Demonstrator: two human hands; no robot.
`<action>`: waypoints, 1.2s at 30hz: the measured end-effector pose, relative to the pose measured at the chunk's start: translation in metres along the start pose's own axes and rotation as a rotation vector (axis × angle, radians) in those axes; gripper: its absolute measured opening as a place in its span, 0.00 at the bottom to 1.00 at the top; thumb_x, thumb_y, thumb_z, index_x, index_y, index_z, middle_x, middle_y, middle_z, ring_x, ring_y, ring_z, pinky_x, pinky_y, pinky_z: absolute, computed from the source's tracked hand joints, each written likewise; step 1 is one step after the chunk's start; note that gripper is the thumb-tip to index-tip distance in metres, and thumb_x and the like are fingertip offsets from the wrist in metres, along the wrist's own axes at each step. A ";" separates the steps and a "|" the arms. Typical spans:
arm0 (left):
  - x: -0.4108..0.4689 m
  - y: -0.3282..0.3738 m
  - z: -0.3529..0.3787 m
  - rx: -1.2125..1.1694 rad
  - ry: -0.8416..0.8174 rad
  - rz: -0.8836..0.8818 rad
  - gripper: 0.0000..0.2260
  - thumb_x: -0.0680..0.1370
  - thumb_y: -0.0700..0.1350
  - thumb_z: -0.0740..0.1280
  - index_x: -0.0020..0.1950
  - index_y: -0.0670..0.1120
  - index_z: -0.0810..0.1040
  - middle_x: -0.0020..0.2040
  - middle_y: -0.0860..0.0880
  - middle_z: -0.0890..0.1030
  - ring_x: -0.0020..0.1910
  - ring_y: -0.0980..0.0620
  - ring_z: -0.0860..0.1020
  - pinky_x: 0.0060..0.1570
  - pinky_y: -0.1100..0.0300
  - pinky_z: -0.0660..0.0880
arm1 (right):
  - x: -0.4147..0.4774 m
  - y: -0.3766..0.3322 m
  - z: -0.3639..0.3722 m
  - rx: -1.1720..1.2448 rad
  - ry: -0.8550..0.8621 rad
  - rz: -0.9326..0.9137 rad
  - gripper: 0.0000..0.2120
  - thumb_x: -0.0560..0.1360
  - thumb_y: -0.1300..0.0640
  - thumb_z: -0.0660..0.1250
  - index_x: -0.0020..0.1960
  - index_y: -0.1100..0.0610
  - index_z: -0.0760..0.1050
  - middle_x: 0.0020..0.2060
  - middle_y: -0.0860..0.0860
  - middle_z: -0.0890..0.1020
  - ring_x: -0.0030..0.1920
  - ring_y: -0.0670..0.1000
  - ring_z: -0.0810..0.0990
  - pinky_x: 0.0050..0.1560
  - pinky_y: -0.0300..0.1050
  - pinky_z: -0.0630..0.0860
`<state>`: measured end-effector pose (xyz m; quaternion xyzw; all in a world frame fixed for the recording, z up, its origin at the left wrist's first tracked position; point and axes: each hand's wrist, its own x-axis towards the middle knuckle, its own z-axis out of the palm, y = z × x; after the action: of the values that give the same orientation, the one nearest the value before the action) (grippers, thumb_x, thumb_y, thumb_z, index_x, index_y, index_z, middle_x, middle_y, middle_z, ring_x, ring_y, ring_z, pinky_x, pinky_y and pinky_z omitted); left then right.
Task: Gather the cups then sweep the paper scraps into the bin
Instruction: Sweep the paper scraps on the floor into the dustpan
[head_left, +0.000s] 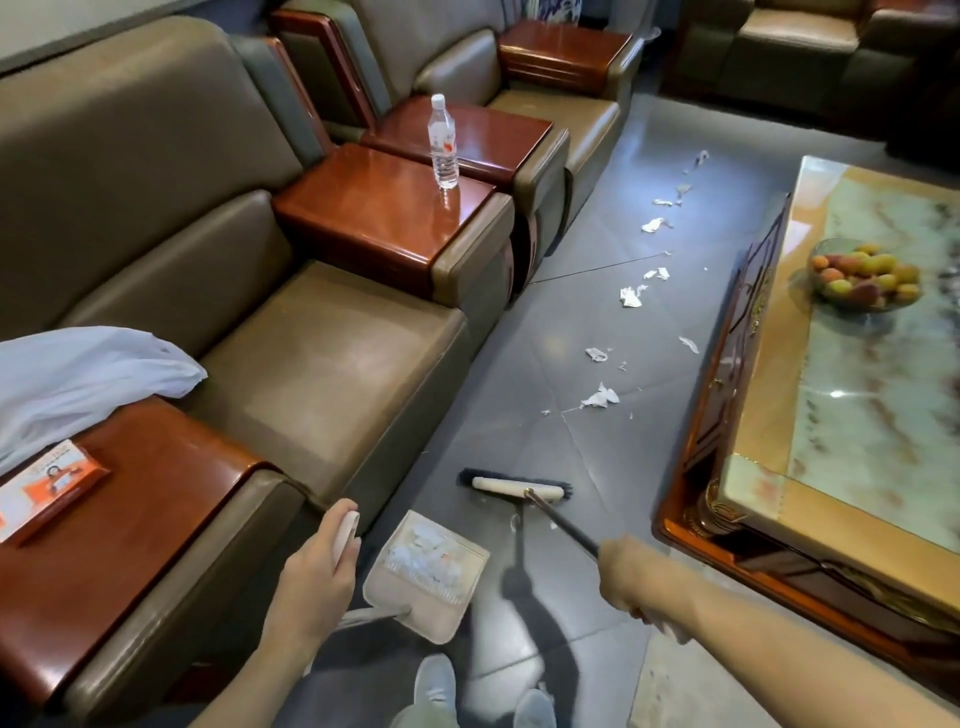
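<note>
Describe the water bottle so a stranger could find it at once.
Look at the brown sofas along the left. Between two seats are glossy red-brown wooden armrests; the bottle stands upright on one. It is the only clear plastic thing there, with a white cap and red-marked label.
</note>
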<state>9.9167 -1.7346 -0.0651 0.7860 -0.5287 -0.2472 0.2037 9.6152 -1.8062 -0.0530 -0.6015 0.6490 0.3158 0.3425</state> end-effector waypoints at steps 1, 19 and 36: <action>-0.004 0.003 0.000 0.003 0.011 -0.012 0.17 0.80 0.45 0.62 0.68 0.49 0.68 0.49 0.46 0.81 0.43 0.47 0.80 0.44 0.53 0.75 | -0.005 0.008 -0.005 0.001 -0.009 0.008 0.18 0.76 0.65 0.61 0.66 0.63 0.71 0.36 0.52 0.78 0.26 0.46 0.74 0.20 0.36 0.69; -0.048 0.003 -0.003 0.019 0.070 -0.089 0.17 0.80 0.44 0.62 0.68 0.52 0.67 0.45 0.42 0.80 0.38 0.45 0.77 0.40 0.52 0.74 | -0.038 0.003 0.007 0.126 -0.153 -0.149 0.13 0.76 0.65 0.60 0.58 0.63 0.77 0.32 0.52 0.77 0.30 0.48 0.76 0.31 0.37 0.74; -0.036 -0.021 -0.004 -0.002 -0.011 -0.055 0.18 0.79 0.45 0.63 0.69 0.52 0.67 0.47 0.47 0.78 0.39 0.53 0.74 0.44 0.57 0.70 | 0.005 0.019 0.004 0.153 0.123 0.076 0.15 0.76 0.63 0.60 0.61 0.64 0.75 0.56 0.57 0.82 0.54 0.55 0.81 0.47 0.41 0.76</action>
<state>9.9226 -1.6933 -0.0679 0.7987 -0.5076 -0.2578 0.1948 9.5961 -1.8046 -0.0596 -0.5667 0.7135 0.2405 0.3345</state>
